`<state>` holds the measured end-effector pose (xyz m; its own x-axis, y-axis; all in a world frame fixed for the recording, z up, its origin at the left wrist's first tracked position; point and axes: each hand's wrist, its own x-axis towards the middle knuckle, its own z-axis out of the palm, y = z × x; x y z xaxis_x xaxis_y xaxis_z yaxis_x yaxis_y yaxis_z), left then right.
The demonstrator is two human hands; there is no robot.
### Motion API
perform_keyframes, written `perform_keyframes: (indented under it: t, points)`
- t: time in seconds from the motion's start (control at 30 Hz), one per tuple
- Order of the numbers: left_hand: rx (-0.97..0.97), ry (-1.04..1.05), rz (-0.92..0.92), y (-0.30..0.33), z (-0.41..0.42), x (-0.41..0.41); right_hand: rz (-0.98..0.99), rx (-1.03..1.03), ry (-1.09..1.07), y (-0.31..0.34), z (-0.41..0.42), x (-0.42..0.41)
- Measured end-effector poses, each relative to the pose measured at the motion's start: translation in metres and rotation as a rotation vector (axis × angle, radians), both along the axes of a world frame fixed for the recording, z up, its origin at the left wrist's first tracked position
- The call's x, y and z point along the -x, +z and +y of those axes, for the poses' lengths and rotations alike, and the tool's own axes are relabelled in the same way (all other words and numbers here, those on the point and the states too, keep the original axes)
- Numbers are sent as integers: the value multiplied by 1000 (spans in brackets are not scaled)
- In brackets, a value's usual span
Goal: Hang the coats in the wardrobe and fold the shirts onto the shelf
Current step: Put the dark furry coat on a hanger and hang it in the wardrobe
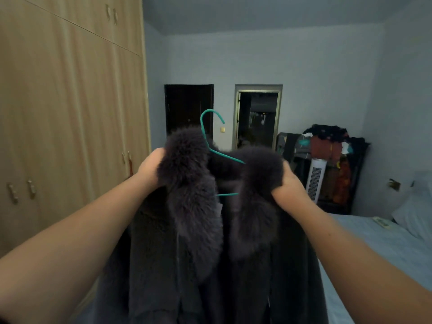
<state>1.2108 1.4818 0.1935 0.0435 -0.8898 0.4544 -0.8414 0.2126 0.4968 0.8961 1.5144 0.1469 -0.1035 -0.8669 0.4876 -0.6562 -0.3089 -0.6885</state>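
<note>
A dark grey coat (pixel 163 265) with a thick fur collar hangs in front of me on a green wire hanger (pixel 211 134), whose hook sticks up above the collar. My left hand (pixel 150 168) grips the coat's left shoulder at the fur. My right hand (pixel 291 187) grips the right shoulder the same way. Both arms are stretched forward, holding the coat up at chest height. The wooden wardrobe (pixel 70 113) stands to the left with all its doors closed.
A bed with a pale blue sheet (pixel 378 249) and a pillow lies to the right. A dark rack piled with clothes (pixel 332 157) and a white tower fan (pixel 315 181) stand against the far wall, beside a dark door and an open doorway.
</note>
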Motion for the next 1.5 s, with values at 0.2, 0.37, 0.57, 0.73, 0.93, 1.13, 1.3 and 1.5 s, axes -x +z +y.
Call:
perform_keyframes:
  t: [0.2,0.37,0.57,0.73,0.93,1.13,1.3,1.5]
  points:
    - [-8,11,84,-13,9,-5,-1,9,197,-10,-9,-1]
    - [20,53,154,-17,14,-4,-628,-6,504,3,-12,19]
    - [97,76,51,-24,17,-4,-1,47,327,15,-32,10]
    - [41,22,348,-25,19,-18,429,-431,443,13,-43,7]
    - [46,110,-62,-19,31,6,682,5,189,10,-43,-24]
    - [-26,141,-76,-16,28,39,459,189,338,14,-39,-60]
    - [-110,-60,-51,-10,35,48,505,259,299,7,-51,-52]
    - [-244,-350,675,-21,23,-24,518,281,219,-3,-71,-24]
